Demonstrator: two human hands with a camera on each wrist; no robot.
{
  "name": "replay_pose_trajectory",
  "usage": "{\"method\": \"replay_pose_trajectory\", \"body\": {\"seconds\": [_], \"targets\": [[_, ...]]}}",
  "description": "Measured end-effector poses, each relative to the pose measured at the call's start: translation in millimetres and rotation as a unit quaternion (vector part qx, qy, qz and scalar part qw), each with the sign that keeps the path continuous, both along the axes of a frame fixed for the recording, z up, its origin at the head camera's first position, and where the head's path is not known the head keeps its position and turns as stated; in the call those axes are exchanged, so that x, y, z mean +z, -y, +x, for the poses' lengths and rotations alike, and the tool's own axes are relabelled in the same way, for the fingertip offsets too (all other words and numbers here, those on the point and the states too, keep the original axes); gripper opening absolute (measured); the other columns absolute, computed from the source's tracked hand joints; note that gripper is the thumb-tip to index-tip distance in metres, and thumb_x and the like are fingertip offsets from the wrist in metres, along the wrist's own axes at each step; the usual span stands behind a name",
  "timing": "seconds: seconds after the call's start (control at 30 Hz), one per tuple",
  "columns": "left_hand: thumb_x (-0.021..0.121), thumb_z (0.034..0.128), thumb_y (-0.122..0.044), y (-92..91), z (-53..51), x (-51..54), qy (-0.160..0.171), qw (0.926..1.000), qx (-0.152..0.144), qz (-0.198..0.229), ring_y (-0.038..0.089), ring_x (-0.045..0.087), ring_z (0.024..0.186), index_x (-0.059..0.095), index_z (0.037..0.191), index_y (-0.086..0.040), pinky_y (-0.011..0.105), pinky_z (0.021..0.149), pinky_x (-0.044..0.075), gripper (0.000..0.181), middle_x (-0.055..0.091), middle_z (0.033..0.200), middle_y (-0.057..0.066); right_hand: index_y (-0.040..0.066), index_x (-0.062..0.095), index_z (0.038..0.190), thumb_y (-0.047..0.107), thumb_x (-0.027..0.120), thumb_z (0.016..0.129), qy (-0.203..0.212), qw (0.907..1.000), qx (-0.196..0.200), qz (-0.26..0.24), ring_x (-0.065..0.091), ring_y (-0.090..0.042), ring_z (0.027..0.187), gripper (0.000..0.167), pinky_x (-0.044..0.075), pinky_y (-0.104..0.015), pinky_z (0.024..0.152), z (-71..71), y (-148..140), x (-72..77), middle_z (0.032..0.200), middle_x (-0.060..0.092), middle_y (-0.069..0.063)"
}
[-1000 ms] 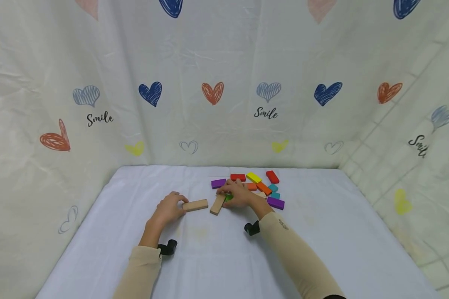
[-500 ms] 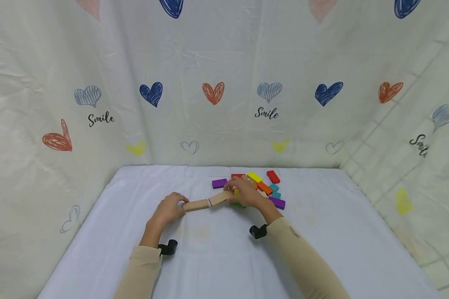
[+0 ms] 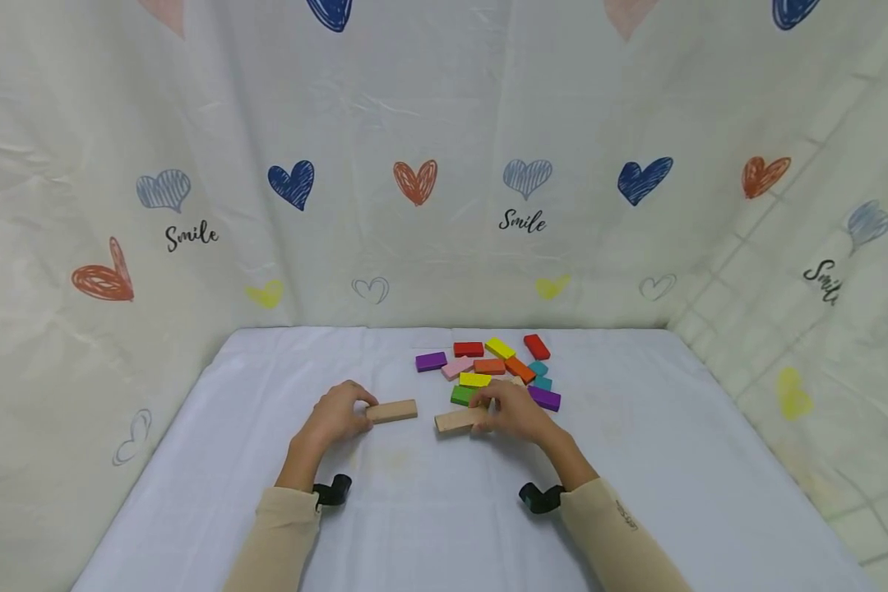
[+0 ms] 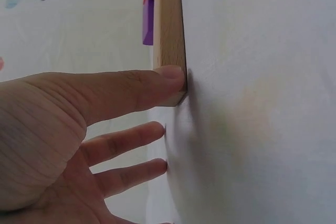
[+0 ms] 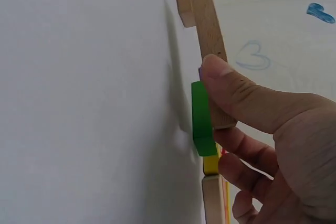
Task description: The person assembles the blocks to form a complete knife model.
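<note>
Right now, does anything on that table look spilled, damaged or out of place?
A faint yellowish patch marks the white tablecloth, on the near side of the left plain wooden block; it looks odd against white, possibly a stain. The coloured blocks lie at mixed angles, none visibly damaged.

Setting is looking like a screened-off recording booth; the wider room is lying hidden. White fabric curtains (image 3: pixel 459 255) printed with coloured hearts and "Smile" are hanging behind and beside a white-cloth-covered table (image 3: pixel 429 518); two black wrist-worn cameras (image 3: pixel 333 491) are showing.
</note>
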State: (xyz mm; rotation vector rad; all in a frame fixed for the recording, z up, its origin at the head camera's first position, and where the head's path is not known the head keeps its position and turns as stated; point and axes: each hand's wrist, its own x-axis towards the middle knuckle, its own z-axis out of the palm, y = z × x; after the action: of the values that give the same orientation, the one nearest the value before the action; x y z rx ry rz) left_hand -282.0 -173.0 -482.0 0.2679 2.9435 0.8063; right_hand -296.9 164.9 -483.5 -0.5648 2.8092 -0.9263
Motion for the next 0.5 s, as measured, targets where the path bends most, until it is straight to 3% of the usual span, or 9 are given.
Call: {"method": "replay_pose_trajectory", "body": {"seconds": [0.17, 0.5], "targets": [[0.083, 0.0834, -0.013, -1.4, -0.1, 0.5, 0.007, 1.0, -0.001, -0.005, 0.04, 0.056, 0.131, 0.078, 0.114, -0.014, 0.064, 0.105, 0.045, 0.031, 0.063, 0.137, 0.015, 0.025, 0.076, 0.106, 0.028, 0.089, 0.079, 0.019, 0.9998, -0.007, 0.002, 0.054, -0.015, 0.085, 0.03, 0.05, -0.027, 0.069, 6.0, 1.4, -4.3, 0.086, 0.062, 0.005], [0.083, 0.0844, -0.014, -5.3, -4.1, 2.6, 0.03, 0.9994, -0.014, -0.01, 0.039, 0.053, 0.135, 0.079, 0.114, -0.015, 0.065, 0.108, 0.042, 0.03, 0.06, 0.142, 0.014, 0.024, 0.076, 0.103, 0.027, 0.089, 0.08, 0.009, 0.9975, -0.07, 0.001, 0.054, -0.016, 0.087, 0.027, 0.051, -0.029, 0.075, -2.5, 6.1, -10.8, 0.088, 0.06, 0.002]]}}
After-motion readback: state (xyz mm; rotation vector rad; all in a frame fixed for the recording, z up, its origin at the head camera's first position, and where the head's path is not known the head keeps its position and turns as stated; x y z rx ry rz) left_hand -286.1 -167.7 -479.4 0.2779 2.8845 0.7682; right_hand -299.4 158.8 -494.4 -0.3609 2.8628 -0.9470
